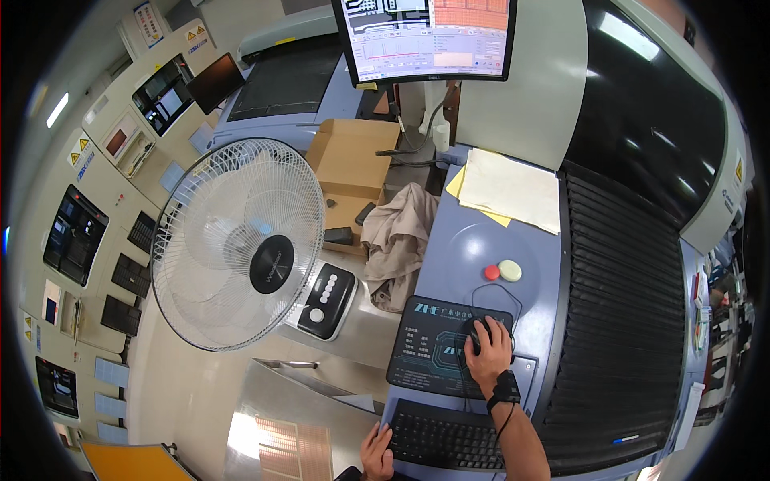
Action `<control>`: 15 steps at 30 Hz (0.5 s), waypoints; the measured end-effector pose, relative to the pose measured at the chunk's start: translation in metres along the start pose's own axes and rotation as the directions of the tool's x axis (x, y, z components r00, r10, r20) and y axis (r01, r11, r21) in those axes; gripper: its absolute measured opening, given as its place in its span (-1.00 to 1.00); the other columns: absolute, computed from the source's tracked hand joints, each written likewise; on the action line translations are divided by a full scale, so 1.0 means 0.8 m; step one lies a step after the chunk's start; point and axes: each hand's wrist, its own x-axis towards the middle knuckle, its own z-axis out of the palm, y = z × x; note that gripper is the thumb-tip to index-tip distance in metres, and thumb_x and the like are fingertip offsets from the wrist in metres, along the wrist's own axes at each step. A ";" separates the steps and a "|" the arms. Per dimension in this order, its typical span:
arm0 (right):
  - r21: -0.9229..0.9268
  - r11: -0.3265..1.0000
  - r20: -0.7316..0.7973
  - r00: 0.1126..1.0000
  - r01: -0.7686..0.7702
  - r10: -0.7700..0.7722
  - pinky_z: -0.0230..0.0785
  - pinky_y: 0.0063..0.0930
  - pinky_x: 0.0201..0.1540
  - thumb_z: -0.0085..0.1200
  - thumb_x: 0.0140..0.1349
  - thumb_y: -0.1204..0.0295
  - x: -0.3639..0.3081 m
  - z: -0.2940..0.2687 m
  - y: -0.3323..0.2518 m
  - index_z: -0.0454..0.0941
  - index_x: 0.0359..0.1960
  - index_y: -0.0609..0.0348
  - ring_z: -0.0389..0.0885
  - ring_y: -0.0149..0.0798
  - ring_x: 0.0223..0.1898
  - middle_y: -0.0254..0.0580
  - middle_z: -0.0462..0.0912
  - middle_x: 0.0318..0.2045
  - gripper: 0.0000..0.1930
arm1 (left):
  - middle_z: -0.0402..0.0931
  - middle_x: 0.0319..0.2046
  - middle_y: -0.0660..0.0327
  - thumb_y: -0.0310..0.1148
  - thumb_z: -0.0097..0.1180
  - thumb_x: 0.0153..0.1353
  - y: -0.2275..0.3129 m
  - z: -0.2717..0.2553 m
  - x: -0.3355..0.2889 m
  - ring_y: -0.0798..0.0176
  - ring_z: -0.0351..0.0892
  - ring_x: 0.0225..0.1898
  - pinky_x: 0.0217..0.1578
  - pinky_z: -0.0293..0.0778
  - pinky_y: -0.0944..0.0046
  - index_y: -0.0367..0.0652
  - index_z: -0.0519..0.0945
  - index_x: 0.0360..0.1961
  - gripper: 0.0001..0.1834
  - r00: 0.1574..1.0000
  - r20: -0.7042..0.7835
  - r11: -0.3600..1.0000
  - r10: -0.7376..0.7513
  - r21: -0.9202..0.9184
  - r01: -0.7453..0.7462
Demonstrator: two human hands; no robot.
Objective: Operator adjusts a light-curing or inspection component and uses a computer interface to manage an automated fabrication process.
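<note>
right hand [489, 357] has its grip draped over a dark mouse [476, 340], which sits on the black mouse pad [425, 349] — all on the blue surface [533, 297]. left hand's [375, 454] grip is loose and released, fingers just beside the left edge of the black keyboard [445, 437]. big fan [241, 240] stands off to the left, monitor [429, 44] lit up top.

On the blue-grey tabletop [443, 266], a black keyboard [445, 437] and dark mouse pad [421, 346] are set; beyond, a red button [492, 272] and pale-green button [510, 271] are mounted, and white sheets [513, 192], possibly cloth, are laid over yellow paper [455, 183].
</note>
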 end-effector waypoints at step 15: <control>0.037 0.999 0.010 1.000 0.027 -0.027 0.42 0.03 0.19 0.32 0.12 0.44 0.001 -0.002 0.001 0.63 0.05 0.10 0.50 0.16 0.19 0.00 0.55 0.15 -0.59 | 0.53 0.16 -0.33 -0.22 -0.12 0.49 0.006 -0.002 0.004 -0.42 0.45 0.26 0.33 0.29 -0.20 -0.54 0.57 0.14 -0.47 1.000 0.007 0.999 -0.006 0.032 0.005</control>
